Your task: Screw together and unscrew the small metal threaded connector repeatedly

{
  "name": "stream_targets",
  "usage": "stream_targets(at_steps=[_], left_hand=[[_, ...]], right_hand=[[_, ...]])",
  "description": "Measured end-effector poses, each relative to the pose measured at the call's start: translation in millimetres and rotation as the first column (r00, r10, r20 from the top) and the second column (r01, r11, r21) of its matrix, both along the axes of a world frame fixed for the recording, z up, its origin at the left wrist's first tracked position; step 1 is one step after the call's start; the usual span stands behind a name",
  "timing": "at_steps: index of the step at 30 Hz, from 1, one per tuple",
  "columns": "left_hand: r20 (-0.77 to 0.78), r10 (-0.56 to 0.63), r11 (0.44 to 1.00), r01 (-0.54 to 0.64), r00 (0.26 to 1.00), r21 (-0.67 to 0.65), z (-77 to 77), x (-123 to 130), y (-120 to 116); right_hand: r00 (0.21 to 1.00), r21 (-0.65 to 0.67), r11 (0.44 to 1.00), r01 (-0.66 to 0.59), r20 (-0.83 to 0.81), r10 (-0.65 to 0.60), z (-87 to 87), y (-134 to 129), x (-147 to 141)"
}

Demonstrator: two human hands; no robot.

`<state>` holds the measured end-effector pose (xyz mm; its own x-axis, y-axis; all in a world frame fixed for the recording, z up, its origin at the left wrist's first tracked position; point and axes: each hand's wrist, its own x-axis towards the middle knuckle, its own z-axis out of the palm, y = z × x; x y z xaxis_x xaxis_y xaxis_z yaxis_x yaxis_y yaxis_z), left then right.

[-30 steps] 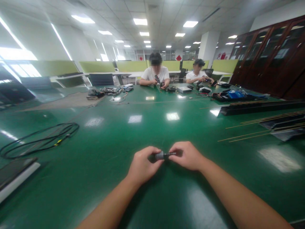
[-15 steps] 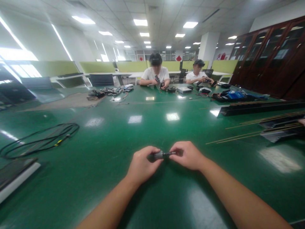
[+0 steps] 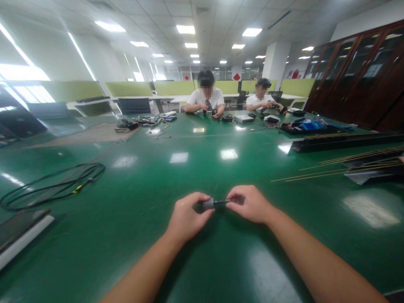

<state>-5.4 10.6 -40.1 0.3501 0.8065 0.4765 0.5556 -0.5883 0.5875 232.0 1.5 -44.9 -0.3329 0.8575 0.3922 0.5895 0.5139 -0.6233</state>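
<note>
Between finger and thumb, my left hand grips a short grey cylinder, its outer end hidden by the fingers. A thin dark rod reaches from the cylinder towards the right. My right hand pinches the rod's far end, and the fingertips cover part of it. The rod lies nearly level, just above the green tabletop. Whether the rod is fixed into the cylinder cannot be made out.
A coiled black cable and a flat dark slab with a white edge lie at the left. Thin yellow rods and dark metal channels lie at the right. Two people work across the table among tools.
My hands have drawn slightly apart, the left a little leftward, the right a little rightward and up. More of the dark rod shows between them. The yellow rods at the right shifted slightly.
</note>
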Motion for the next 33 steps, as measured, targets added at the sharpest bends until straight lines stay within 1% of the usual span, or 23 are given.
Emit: stream_targets(at_steps=[7,11,16,18,21,23,25,27,29,31,33], left_hand=[[0.009,-0.003,1.000,0.003,1.000,-0.005,4.1,-0.2,-1.3],[0.013,-0.003,1.000,0.004,1.000,-0.006,3.2,0.3,-0.7],[0.004,-0.003,0.999,0.004,1.000,-0.045,3.9,1.6,-0.8],[0.002,0.022,0.998,-0.022,1.000,-0.056,5.6,1.0,-0.5],[0.047,0.131,0.990,-0.127,0.990,-0.064,5.9,-2.8,4.2],[0.119,0.206,0.974,-0.192,0.971,-0.120,3.3,-6.6,10.3],[0.242,0.242,0.953,-0.184,0.939,-0.240,-0.3,-10.1,17.2],[0.369,0.270,0.918,-0.123,0.889,-0.376,-1.9,-12.5,22.4],[0.452,0.298,0.877,-0.054,0.841,-0.477,1.1,-14.6,23.8],[0.502,0.314,0.838,0.014,0.806,-0.546,9.0,-19.3,21.1],[0.538,0.319,0.811,0.069,0.780,-0.581,19.5,-31.0,14.6]], right_hand=[[1.000,-0.001,1.000,0.009,-0.008,-0.009,-0.6,0.4,1.7],[1.000,-0.004,1.000,0.008,-0.008,-0.009,-0.3,0.7,1.5],[1.000,-0.007,1.000,0.012,-0.001,-0.012,-0.2,1.3,3.2],[1.000,-0.018,1.000,0.020,-0.006,-0.020,-0.4,3.4,6.6],[0.997,-0.035,0.997,0.074,-0.008,-0.074,-1.2,8.9,14.2],[0.994,-0.045,0.993,0.111,-0.016,-0.112,-2.8,12.5,18.2],[0.992,-0.067,0.990,0.121,-0.019,-0.122,-5.0,14.9,20.0],[0.993,-0.080,0.990,0.113,-0.019,-0.115,-6.9,15.7,19.8],[0.994,-0.084,0.991,0.104,-0.021,-0.106,-7.7,15.4,18.7],[0.994,-0.085,0.991,0.105,-0.024,-0.108,-7.4,14.7,17.9],[0.994,-0.090,0.991,0.103,-0.024,-0.105,-6.5,14.3,17.6]])
